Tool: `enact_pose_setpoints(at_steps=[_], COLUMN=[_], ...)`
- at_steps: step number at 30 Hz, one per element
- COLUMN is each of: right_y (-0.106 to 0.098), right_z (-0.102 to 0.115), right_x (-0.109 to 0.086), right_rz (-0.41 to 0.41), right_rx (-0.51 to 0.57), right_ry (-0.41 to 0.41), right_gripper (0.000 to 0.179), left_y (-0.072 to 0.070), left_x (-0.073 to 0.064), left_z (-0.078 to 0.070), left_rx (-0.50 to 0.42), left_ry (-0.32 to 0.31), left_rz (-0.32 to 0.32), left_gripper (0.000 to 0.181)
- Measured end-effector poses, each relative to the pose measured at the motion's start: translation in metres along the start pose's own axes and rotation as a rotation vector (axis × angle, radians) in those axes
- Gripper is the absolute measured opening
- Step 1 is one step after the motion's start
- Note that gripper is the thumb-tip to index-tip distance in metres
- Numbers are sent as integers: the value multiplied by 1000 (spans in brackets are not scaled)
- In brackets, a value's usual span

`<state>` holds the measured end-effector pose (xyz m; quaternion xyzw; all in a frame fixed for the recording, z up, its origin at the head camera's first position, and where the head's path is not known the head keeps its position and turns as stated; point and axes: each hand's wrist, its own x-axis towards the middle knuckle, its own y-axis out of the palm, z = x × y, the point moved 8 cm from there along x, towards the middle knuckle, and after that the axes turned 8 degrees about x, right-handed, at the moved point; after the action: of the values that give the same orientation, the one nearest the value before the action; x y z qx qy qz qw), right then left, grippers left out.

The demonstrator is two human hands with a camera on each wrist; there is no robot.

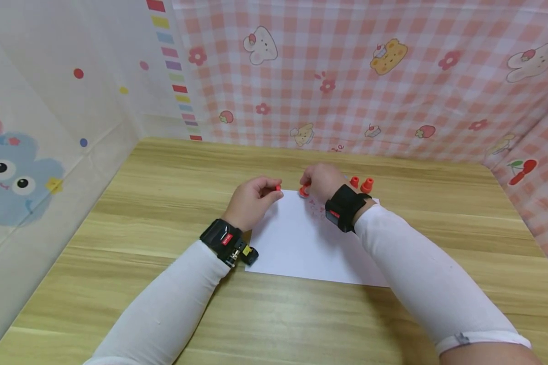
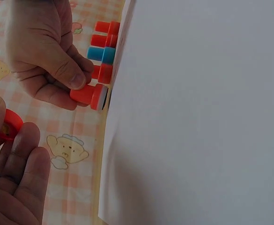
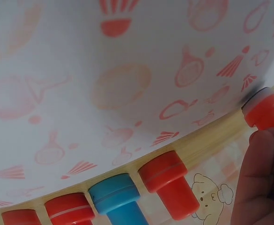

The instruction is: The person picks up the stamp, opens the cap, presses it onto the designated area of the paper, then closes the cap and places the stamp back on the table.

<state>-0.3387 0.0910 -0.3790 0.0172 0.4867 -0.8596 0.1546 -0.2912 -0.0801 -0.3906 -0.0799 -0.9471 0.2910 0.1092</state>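
Observation:
My right hand (image 1: 324, 183) pinches a red toy stamp (image 2: 86, 95) by its handle between thumb and fingers. The stamp's uncapped dark face is right at the far edge of the white sheet of paper (image 1: 297, 243). To the left of the sheet's far corner, my left hand (image 1: 250, 204) holds a small red cap (image 2: 15, 123) between thumb and fingertips, its hollow side showing in the left wrist view. Pink-red prints of rackets and shuttlecocks (image 3: 233, 65) mark the paper near the stamp, seen in the right wrist view.
Beyond the paper stands a row of capped stamps: a blue one (image 3: 115, 194) among several red ones (image 3: 169, 183). The wood-grain table (image 1: 164, 203) extends around the sheet. Behind it hangs a pink checked cloth (image 1: 292, 91) with cartoon animals.

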Motion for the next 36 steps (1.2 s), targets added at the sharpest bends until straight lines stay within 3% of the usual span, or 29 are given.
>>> enact_pose_setpoints(at_steps=[10,28,36], right_y=[3,7,9], right_z=[-5,2,8], right_x=[2,-5,-4], right_rz=[17,40,50], right_rx=[22,-21,-56], right_ry=[50,31,11], right_gripper=[23,24,26], left_y=[1,3,2], left_x=[0,-1,-2], left_z=[-1,-3,1], left_rx=[-5,4,7], left_ry=[-9,0,-27], left_rz=[4,15,20], left_gripper=[28,26,28])
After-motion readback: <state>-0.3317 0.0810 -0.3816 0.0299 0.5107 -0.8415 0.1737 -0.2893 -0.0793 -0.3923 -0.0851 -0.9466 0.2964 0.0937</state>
